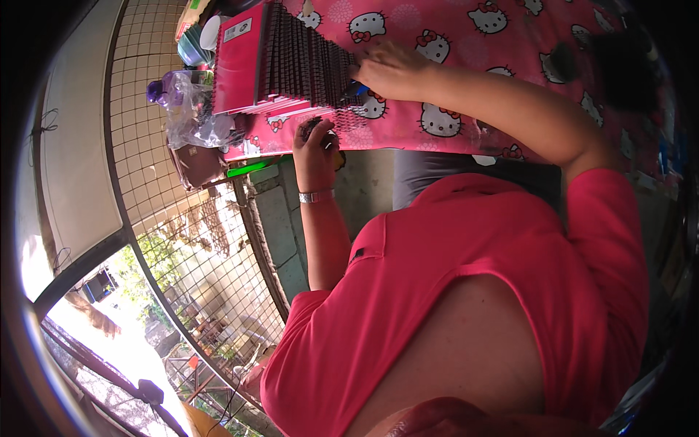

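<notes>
A tall stack of spiral-bound notebooks point(306, 62) with pink-red covers and dark coils lies on the table, fanned so the coils face right. At the stack's right end is my right hand point(389, 69), fingers bent against the coils. From under it shows a small blue thing point(355, 89) with a dark end, which looks gripped; its kind is hidden. My left hand point(317, 146) is raised at the table's near edge, just below the stack. Its fingers curl round something dark point(312, 128) that I cannot make out.
The table wears a pink cartoon-cat cloth point(440, 120). Left of the stack are a purple-capped bottle point(162, 89), a clear plastic bag point(200, 116), nested bowls point(193, 47) and a brown case point(196, 164). A wire-mesh wall point(145, 146) stands at the left. A dark object point(626, 69) sits at the far right.
</notes>
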{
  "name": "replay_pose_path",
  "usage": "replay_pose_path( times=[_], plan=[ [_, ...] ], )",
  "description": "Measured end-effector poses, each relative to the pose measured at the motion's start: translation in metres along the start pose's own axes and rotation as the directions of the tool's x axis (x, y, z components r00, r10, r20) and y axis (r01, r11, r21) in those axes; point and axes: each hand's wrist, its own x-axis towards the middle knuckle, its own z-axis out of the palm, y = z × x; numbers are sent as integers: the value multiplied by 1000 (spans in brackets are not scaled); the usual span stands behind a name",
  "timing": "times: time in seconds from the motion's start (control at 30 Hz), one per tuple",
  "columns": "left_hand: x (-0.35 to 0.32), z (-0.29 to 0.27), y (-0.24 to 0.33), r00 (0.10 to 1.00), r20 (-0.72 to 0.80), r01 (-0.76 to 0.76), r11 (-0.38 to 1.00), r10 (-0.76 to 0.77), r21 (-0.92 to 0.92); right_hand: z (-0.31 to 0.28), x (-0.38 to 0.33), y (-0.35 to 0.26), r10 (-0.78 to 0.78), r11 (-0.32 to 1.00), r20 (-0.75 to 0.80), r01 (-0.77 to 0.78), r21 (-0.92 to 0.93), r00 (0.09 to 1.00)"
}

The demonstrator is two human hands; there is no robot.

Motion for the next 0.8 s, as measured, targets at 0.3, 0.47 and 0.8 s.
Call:
replay_pose_path(
  times=[0.3,0.47,0.8],
  plan=[
    [6,8,-2,994,41,100,995,-99,-5,-8,5,-18,-57,978,146,84,-191,988],
    [7,3,-3,989,8,148,977,-148,-155,0,-4,0,-64,986,-24,60,-157,998],
    [8,15,-11,999,7,49,999,-49,8,18,3,-6,-30,999,14,31,-45,999]
  ],
)
